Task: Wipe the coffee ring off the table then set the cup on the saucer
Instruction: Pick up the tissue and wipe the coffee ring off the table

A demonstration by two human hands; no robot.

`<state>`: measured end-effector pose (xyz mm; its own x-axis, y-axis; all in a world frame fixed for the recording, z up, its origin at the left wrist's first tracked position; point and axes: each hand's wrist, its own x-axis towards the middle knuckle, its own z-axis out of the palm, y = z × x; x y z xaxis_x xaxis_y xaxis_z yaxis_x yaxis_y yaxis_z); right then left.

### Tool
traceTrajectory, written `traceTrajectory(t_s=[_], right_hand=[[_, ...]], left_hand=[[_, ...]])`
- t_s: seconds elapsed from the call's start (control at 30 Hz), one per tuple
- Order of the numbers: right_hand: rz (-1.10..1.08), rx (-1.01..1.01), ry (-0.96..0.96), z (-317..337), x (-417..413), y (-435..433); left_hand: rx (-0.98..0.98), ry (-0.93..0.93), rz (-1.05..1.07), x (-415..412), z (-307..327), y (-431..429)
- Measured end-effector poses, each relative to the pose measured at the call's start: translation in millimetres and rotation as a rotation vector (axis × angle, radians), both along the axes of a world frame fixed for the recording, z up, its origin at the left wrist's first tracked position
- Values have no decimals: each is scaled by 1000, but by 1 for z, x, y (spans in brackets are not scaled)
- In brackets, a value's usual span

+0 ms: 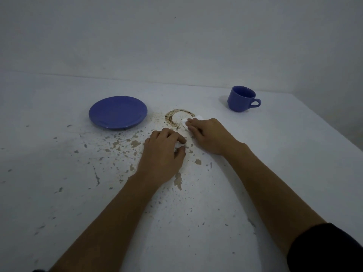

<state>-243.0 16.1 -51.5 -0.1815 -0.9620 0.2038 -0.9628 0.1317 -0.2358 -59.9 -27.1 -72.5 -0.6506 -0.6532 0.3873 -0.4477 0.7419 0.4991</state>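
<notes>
A brown coffee ring (pixel 172 118) marks the white table (pixel 284 154) at the middle; its left arc is dark, its right side is smeared pale. My right hand (pixel 208 136) presses a white tissue (pixel 185 121) onto the ring's right edge, fingers closed over it. Just below and to the left, my left hand (pixel 163 154) rests on the table with a small white piece of tissue (pixel 179 146) under its fingertips. A blue saucer (pixel 117 112) lies left of the ring. At the back right stands a blue cup (pixel 241 99), upright, with its handle pointing right.
The table's paint is chipped and speckled around my hands and toward the front. A pale wall (pixel 176 36) rises behind the table's far edge. The table's right edge runs diagonally past the cup.
</notes>
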Motion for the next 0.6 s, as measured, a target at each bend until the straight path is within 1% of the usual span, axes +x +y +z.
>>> traceTrajectory(t_s=[0.1,0.2,0.27,0.33,0.4,0.47,0.53,0.6], right_hand=[[55,-20,-33,-2,14,-6],[106,5,-83,-5,10,7],[76,26,-81,-7,-2,19],[-4,49,-79,-8,-15,25],[-85,67,-63,-8,-23,19],[-129,41,-27,-6,-19,7],[-106,1,-23,-8,-9,-3],[-46,6,-41,-13,-4,-2]], left_hand=[[-9,-13,3,-1,0,0],[-17,-17,1,0,0,0],[-10,-3,2,1,-1,-1],[-5,4,3,1,-2,-1],[-6,7,-1,0,-1,0],[-4,8,-5,0,-1,1],[-1,12,-2,1,0,1],[5,13,0,1,0,1]])
